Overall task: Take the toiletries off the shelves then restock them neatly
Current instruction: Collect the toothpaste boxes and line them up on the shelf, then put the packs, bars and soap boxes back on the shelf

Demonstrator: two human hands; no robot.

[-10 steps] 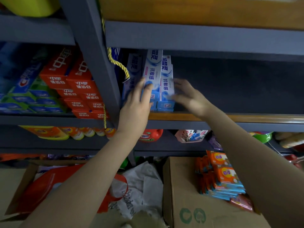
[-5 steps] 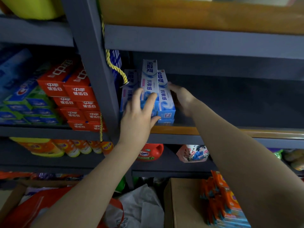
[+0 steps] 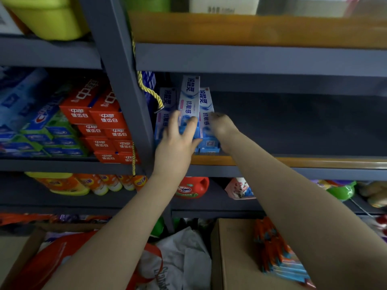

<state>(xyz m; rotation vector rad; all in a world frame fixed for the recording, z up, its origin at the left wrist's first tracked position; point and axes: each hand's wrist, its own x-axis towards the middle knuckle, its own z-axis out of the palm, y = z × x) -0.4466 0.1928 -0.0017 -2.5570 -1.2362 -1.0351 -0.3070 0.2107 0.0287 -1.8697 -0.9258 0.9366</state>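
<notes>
restocking step, squaring up the blue boxes [image 3: 189,109] at the left end of the shelf [image 3: 293,161], tight by the post [image 3: 123,91]. three boxes stand on end, leaning back a little; the middle one sticks up higher than its two neighbours.

left hand [image 3: 178,143] is on the front of the left and middle boxes, fingers spread fairly wide and mostly straight, thumb out to the right by the middle box's lower edge. looks like pressing and steadying, not a real grip. right hand [image 3: 222,124] is at the right side of the right box, fingers curled toward it; blurred, so cannot tell if it pinches the box or just nudges it.

to do it well, my read: keep the left palm flat as a stop so the row doesn't topple forward, push from the right to close gaps toward the post, then tap the tall middle box down or back so tops and fronts line up. go easy, thin card dents, and standing boxes domino sideways into the bare right part of the shelf.

more stock waits in the carton [image 3: 230,258] below, orange packs [image 3: 276,254] inside. red boxes [image 3: 104,122] in the left bay are already stacked.
</notes>
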